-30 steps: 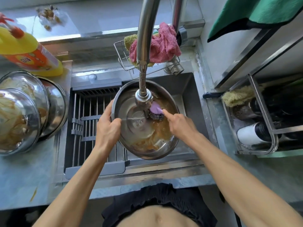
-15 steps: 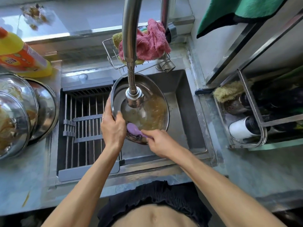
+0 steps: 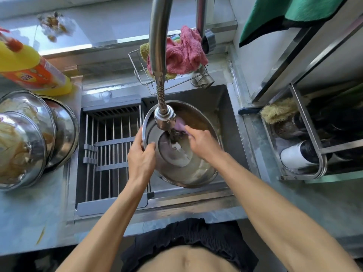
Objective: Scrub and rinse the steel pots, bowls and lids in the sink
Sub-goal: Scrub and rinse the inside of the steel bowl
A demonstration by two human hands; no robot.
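A large steel bowl sits tilted in the sink, brown residue on its far inner wall. My left hand grips its left rim, thumb inside. My right hand holds a purple-handled scrubber whose dark steel-wool head presses the bowl's inside, just under the tap head. Part of the scrubber is hidden behind the tap.
Dirty steel bowls are stacked on the left counter beside a yellow detergent bottle. A drying rack covers the sink's left half. A wire caddy with a pink cloth stands behind the tap. A steel shelf holds items at right.
The scrubber went from the bowl's near edge to its far side under the tap. The bowl has tilted, showing more of its inside. My left hand kept hold of the rim.
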